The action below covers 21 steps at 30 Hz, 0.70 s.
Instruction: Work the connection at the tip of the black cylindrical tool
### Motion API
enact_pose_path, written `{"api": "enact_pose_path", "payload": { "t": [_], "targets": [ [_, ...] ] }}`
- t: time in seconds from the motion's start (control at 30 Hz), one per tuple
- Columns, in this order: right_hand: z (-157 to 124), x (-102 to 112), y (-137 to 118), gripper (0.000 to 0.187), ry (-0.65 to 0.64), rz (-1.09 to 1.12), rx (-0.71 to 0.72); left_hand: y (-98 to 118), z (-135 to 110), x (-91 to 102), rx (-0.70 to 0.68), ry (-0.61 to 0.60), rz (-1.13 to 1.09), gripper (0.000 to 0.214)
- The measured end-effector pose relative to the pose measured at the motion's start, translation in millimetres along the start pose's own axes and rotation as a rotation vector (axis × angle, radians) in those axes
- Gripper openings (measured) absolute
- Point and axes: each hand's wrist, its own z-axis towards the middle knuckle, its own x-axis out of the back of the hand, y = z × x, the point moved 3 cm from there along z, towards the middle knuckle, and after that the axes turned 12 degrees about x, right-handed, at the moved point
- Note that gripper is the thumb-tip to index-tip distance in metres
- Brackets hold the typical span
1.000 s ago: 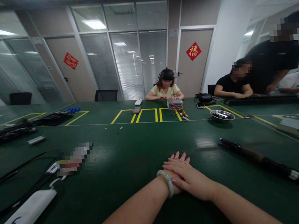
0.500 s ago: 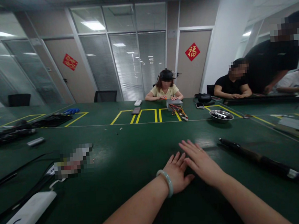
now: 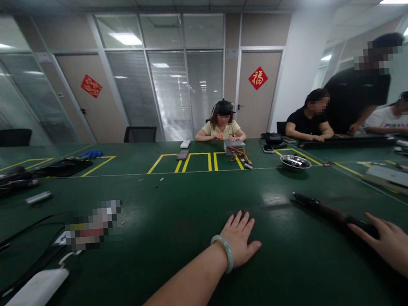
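My left hand [image 3: 239, 239] lies flat on the green tabletop [image 3: 180, 206] with its fingers spread and nothing in it. A pale green bangle [image 3: 226, 254] circles that wrist. To the right, my right hand [image 3: 394, 241] is at the rear of a long black electric screwdriver [image 3: 330, 211], thumb and index finger apart on either side of its body. The tool lies slanted on the table, its narrow metal tip pointing away and to the left. My right palm hides its back end, so how firmly the fingers touch it is unclear.
On the left lie a white power strip [image 3: 34, 301], black cables [image 3: 23, 233] and a small silvery cylinder [image 3: 39, 198]. A shiny metal bowl [image 3: 295, 162] stands ahead on the right. Across the table a person [image 3: 224, 123] handles a grey box [image 3: 234, 146] with coloured wires.
My right hand has left the spot beside my left hand and moved right to the screwdriver. My left hand stays flat on the table. The view has shifted slightly.
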Motion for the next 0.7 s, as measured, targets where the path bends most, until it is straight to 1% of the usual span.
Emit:
{"api": "enact_pose_path", "payload": {
  "t": [0.1, 0.2, 0.3, 0.4, 0.47, 0.53, 0.6, 0.7],
  "targets": [
    [-1.7, -0.6, 6.3, 0.095, -0.058, 0.079, 0.012, 0.4, -0.2, 0.4, 0.002, -0.01, -0.002, 0.07],
    [0.3, 4.1, 1.5, 0.084, -0.084, 0.088, 0.004, 0.7, -0.7, 1.5, 0.007, -0.014, -0.013, 0.07],
    [0.6, 11.2, -6.9, 0.076, -0.058, 0.024, 0.035, 0.4, -1.5, 2.5, 0.009, -0.029, -0.022, 0.071],
    [-1.3, 17.8, -25.1, 0.069, -0.024, -0.051, 0.127, 0.4, -2.2, 3.7, 0.005, -0.035, -0.032, 0.072],
    [-3.5, 20.3, -48.6, 0.065, -0.031, -0.067, 0.222, 2.0, -2.6, 6.2, 0.005, -0.007, -0.022, 0.073],
    [-6.6, 20.8, -82.6, 0.061, -0.057, -0.054, 0.328, 5.9, -3.6, 10.9, -0.007, 0.049, 0.011, 0.076],
    [-11.1, 19.0, -124.7, 0.056, -0.07, -0.026, 0.429, 11.9, -5.5, 17.5, -0.029, 0.121, 0.055, 0.08],
    [-21.3, 10.8, -194.0, 0.047, -0.077, 0.031, 0.557, 21.6, -9.8, 28.6, -0.051, 0.234, 0.097, 0.085]
  ]
}}
